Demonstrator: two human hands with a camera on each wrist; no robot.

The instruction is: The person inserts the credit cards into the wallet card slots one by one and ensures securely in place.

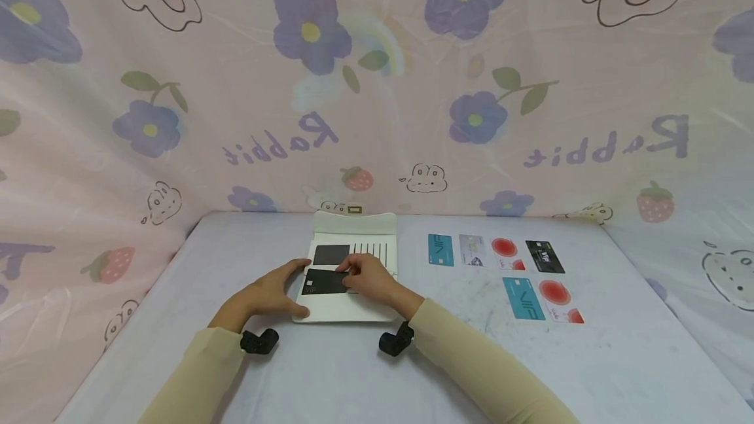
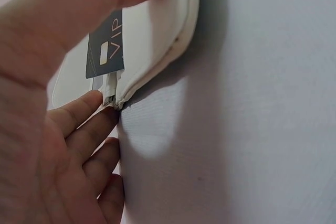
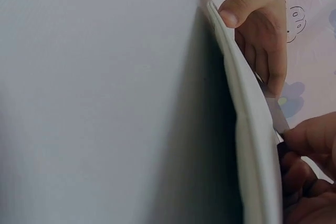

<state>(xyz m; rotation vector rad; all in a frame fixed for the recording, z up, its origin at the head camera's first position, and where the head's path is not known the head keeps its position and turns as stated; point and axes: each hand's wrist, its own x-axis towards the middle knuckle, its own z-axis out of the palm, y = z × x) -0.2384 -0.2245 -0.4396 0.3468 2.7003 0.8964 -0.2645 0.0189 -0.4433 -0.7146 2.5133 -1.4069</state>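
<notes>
A white wallet (image 1: 347,311) lies unfolded on the table, its flap at the far side. My right hand (image 1: 372,278) pinches the right end of a black VIP card (image 1: 321,282), which lies over the left half of the wallet's near panel. At the wallet's left edge is my left hand (image 1: 268,291), thumb on the near corner and fingers stretched along the side. In the left wrist view the thumb presses on the white cover and the fingertips (image 2: 94,97) touch the edge by the fold. A dark panel (image 1: 332,254) and a row of slots (image 1: 370,252) show on the far half.
To the right, a back row holds a blue card (image 1: 440,250), a silver card (image 1: 472,251), a red-circle card (image 1: 505,248) and a black card (image 1: 544,256). Nearer are another blue card (image 1: 523,298) and red-circle card (image 1: 556,293). A patterned curtain (image 1: 400,116) hangs behind the table.
</notes>
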